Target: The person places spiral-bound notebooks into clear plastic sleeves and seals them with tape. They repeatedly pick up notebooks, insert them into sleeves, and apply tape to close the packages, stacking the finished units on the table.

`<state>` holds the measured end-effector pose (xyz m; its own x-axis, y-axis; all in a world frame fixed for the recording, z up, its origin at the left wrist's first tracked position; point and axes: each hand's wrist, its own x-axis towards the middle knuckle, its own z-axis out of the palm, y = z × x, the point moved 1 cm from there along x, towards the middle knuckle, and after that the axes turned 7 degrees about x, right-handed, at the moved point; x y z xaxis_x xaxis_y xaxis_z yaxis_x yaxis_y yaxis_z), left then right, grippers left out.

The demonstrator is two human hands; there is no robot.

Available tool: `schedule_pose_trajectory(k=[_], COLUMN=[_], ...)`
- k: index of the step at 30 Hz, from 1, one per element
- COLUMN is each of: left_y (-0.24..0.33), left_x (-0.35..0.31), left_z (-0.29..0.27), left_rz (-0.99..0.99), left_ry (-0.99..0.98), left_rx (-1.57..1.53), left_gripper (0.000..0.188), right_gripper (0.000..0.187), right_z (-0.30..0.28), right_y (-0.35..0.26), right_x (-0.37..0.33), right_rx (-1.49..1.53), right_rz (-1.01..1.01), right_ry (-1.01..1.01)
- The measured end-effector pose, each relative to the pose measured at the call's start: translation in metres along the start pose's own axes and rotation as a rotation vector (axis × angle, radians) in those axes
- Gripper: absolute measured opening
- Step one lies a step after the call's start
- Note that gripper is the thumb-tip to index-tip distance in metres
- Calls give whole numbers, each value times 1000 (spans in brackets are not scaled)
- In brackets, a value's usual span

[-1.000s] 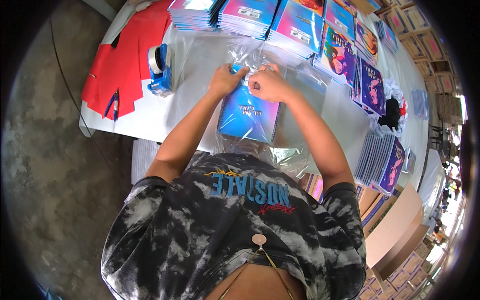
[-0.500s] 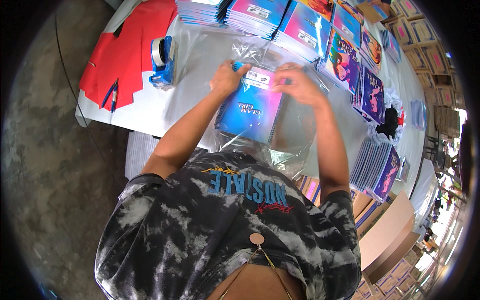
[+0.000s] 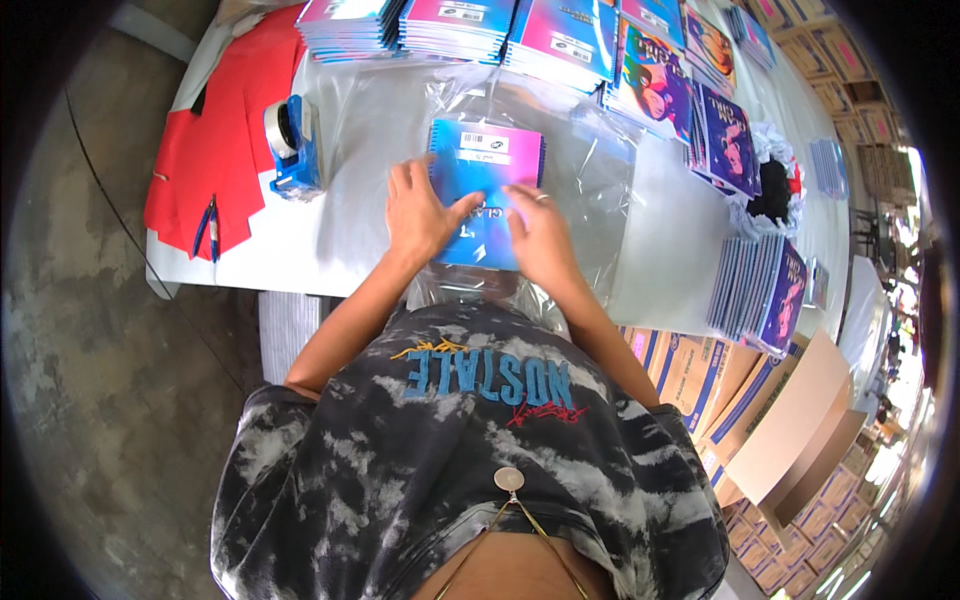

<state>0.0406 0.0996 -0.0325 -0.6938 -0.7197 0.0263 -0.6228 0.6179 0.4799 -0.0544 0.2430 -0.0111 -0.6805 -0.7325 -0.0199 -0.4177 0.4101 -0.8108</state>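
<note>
A blue and pink spiral notebook [image 3: 480, 180] lies flat in front of me, on or inside clear plastic film [image 3: 592, 185]. The notebook's white label strip is at its far end. My left hand [image 3: 413, 212] rests at the notebook's left edge, fingers spread and thumb over the cover. Over its right side is my right hand [image 3: 541, 238], fingers stretched out and slightly blurred. Neither hand grips anything. Part of the cover's middle is hidden by the hands, and crumpled film shows between the notebook and my shirt.
A blue tape dispenser [image 3: 292, 150] and red sheets [image 3: 215, 150] with pens [image 3: 207, 230] are at left. Notebook stacks [image 3: 455, 35] line the far side. More notebooks [image 3: 755, 295] stand at right, near crumpled paper [image 3: 770, 190]. An open carton [image 3: 800, 430] is below the table's right edge.
Both hands have left the notebook's far end and come nearer to me, down along its sides. The left hand's fingers have spread. The whole view has shifted slightly.
</note>
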Motion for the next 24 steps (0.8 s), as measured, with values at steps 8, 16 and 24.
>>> schedule_pose_trajectory(k=[8, 16, 24], left_y=[-125, -36, -94], left_x=[18, -9, 116], left_z=[-24, -49, 34], left_rz=[-565, 135, 111], left_ry=[60, -11, -125], left_rx=[-761, -546, -695], left_gripper=[22, 29, 42], right_gripper=[32, 23, 34], right_z=[18, 33, 36], right_y=[12, 7, -4], right_x=[-11, 8, 18], right_rx=[-496, -124, -171], right_rz=[-236, -54, -107], right_ry=[10, 249, 209])
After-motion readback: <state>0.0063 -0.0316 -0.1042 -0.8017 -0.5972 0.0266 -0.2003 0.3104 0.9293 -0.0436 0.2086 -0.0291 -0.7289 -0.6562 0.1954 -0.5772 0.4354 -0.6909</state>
